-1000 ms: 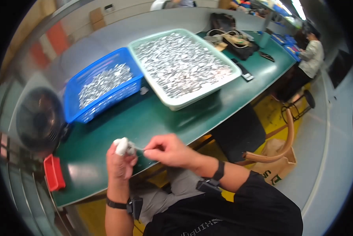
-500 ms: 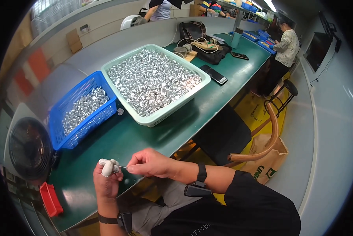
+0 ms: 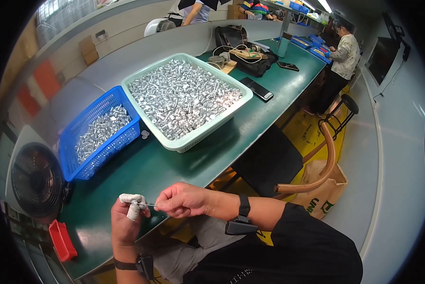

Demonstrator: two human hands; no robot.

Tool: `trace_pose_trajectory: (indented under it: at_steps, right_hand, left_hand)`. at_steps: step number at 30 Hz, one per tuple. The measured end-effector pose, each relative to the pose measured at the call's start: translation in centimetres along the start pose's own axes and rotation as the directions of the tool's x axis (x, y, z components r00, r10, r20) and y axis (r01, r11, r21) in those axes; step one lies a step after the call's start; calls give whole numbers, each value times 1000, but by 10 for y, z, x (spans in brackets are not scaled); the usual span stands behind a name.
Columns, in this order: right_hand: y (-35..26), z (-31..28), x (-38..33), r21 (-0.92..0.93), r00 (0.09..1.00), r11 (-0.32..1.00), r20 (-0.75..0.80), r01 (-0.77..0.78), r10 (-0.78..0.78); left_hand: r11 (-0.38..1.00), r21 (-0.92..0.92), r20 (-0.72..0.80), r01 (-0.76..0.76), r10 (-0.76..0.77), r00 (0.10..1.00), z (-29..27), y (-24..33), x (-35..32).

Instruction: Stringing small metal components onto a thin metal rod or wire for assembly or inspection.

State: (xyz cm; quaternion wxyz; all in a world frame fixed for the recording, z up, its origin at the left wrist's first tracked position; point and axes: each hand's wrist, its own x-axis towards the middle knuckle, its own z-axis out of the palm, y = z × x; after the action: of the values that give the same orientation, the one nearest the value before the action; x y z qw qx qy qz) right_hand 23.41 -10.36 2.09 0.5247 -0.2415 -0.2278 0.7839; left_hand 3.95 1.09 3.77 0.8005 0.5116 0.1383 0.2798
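Observation:
My left hand (image 3: 127,217), with white wrappings on its thumb and a finger, pinches a small silvery metal part (image 3: 135,202) that is mostly hidden by the fingers. My right hand (image 3: 180,200) grips a thin metal pin (image 3: 149,205) between thumb and fingers. The pin points left, its tip at the part in my left hand; whether it goes inside cannot be made out. Both hands are above the near edge of the green table. Beyond them, a pale green basket (image 3: 180,146) is heaped with small metal parts (image 3: 179,102). A blue basket (image 3: 113,142) to its left holds similar parts.
A small red tray (image 3: 62,240) and a black-faced fan (image 3: 36,173) stand at the left. Phones (image 3: 257,89), a black bag (image 3: 257,66) and a bottle (image 3: 284,45) lie farther along the table (image 3: 189,168). A chair (image 3: 269,161) is at right; a co-worker (image 3: 343,59) stands beyond.
My left fingers have shifted, with the wrapped finger now stretched over the part and the thumb lower. My right hand has moved slightly, still holding the pin.

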Motion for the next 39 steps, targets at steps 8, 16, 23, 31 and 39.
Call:
trace_pose_trajectory:
  at_steps: [8, 16, 23, 31, 39]
  right_hand:
    - [13, 12, -3, 84, 995, 995, 92, -44, 37]
    - [13, 10, -23, 28, 1000, 999, -17, -16, 17]
    - [4, 28, -22, -529, 945, 848, -257, 38, -203]
    - [-1, 19, -35, -892, 827, 419, -102, 170, -553]
    - [6, 40, -24, -830, 844, 532, -160, 165, -511]
  left_hand:
    - [984, 144, 65, -107, 99, 993, -18, 7, -15]
    - [933, 359, 77, -29, 1, 997, -14, 9, -15]
    - [928, 354, -113, 118, -83, 990, -12, 3, -19]
    - [996, 67, -323, -53, 72, 944, -34, 8, -22]
    - [942, -330, -217, -67, -7, 976, -29, -4, -20]
